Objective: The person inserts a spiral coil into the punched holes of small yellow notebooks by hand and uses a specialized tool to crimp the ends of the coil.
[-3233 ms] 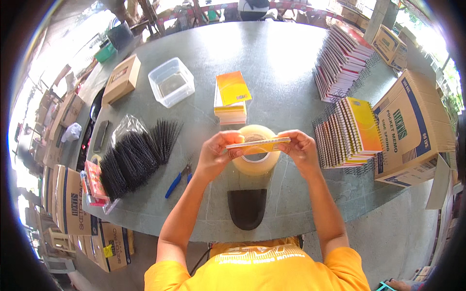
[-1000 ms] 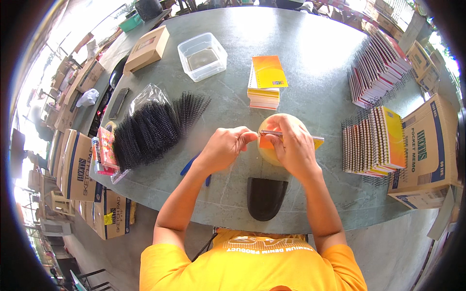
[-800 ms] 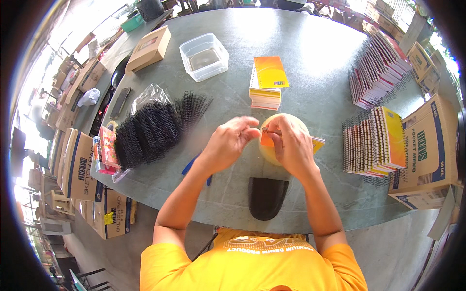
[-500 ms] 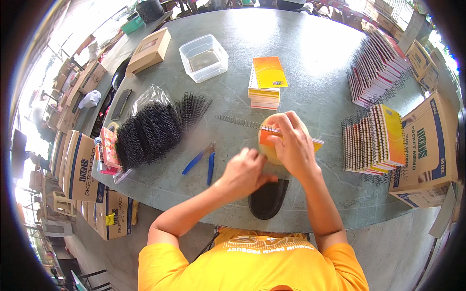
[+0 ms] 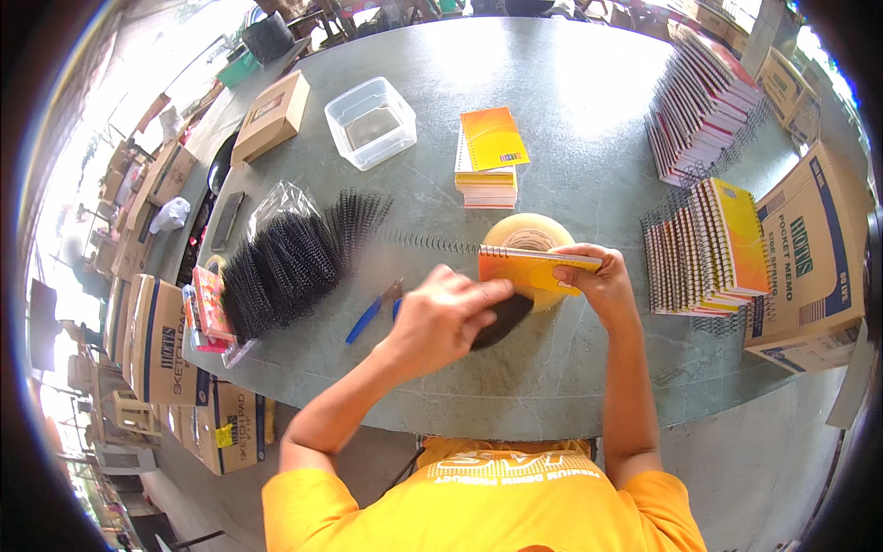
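Note:
A small yellow-orange notebook (image 5: 526, 270) is in my right hand (image 5: 602, 281), thumb on its cover and fingers behind. A dark wire coil (image 5: 423, 241) enters the holes along its top edge at the left corner, and its long loose end points left. My left hand (image 5: 446, 317) is closed on a black rounded flat pad (image 5: 506, 324), held tilted just below the notebook. Behind the notebook lies a wide roll of yellowish tape (image 5: 520, 230). Blue-handled pliers (image 5: 370, 316) rest left of my left hand, partly hidden by it.
Many black coils (image 5: 280, 258) lie in a heap at the left. Farther back are a clear plastic tub (image 5: 370, 124), a cardboard box (image 5: 270, 115) and a notebook stack (image 5: 487, 175). Coil-bound notebooks (image 5: 704, 248) stand at the right beside a carton (image 5: 809, 262).
My left hand has picked the black pad up off the table and raised it toward the notebook. My right hand has shifted to the notebook's right end, and the notebook now lies flatter.

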